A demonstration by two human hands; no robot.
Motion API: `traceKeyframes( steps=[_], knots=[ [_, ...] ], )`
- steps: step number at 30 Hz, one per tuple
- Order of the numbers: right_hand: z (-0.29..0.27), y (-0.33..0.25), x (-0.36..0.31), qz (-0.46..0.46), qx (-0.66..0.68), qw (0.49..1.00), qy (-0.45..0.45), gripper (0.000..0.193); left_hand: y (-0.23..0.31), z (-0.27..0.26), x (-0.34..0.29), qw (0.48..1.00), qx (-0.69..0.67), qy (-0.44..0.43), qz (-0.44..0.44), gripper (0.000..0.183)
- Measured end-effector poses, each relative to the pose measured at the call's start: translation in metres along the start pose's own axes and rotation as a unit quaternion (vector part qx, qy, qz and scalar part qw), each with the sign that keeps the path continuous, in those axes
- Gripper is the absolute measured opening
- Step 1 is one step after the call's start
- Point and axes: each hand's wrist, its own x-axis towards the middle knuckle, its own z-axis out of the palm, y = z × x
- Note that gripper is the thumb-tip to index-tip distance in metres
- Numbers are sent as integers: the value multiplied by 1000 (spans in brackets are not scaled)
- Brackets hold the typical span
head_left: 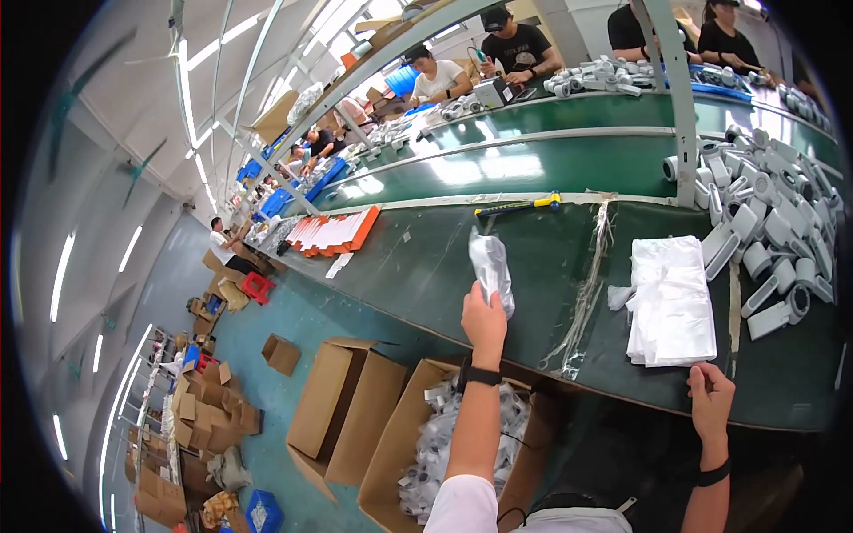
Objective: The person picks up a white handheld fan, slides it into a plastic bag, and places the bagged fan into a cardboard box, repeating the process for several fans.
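Observation:
My left hand (484, 324) is closed around the lower end of a slim item in a clear plastic bag (491, 266), over the dark green worktop (418, 266). The bag hides most of the item's shape. My right hand (711, 395) is at the worktop's near edge, its fingers curled by the bottom right corner of a stack of white plastic bags (671, 306). Whether those fingers pinch a bag is unclear. Beyond the stack, to the right, lies a heap of white and grey plastic devices (777, 213) with round ends.
A yellow-and-black hammer (520, 205) lies near the green conveyor (569, 164). Below the worktop, a carton (382, 475) holds many bagged items, beside another open carton (342, 409). An orange tray (333, 233) sits farther left. Several people work across the conveyor.

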Motion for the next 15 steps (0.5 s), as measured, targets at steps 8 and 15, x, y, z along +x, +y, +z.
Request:
traceKeyframes(
  steps=[8, 15],
  knots=[
    [3, 3, -5, -4, -16, 1000, 2, 21, 26, -14, -9, 988, 142, 42, 39, 55],
    [-6, 1, -7, 23, 55, 998, 24, 15, 102, -7, -86, 937, -324, -96, 91, 30]
  ],
)
